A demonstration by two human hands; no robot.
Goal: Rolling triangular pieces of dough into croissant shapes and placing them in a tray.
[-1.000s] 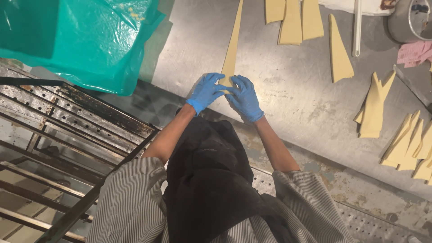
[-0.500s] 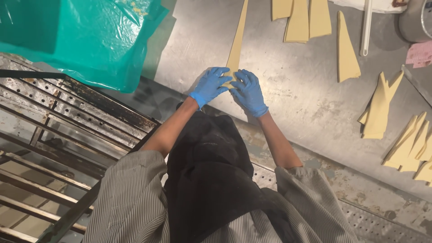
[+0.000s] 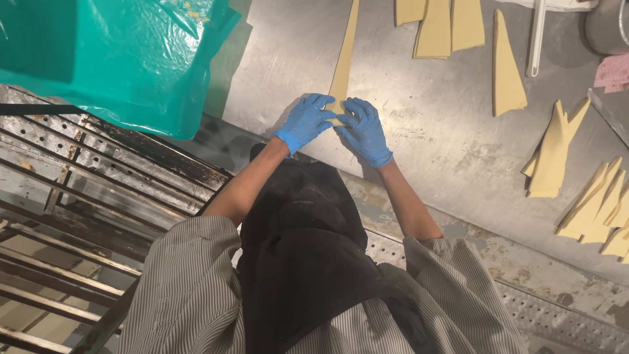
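Both gloved hands, left hand and right hand, pinch the dough strip's wide end, rolled a little further than before on the steel table

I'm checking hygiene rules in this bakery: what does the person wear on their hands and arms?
Both the left hand and the right hand are in thin blue disposable gloves ending at the wrists. The forearms are bare. Wide, loose sleeves with fine grey and white stripes cover the upper arms.
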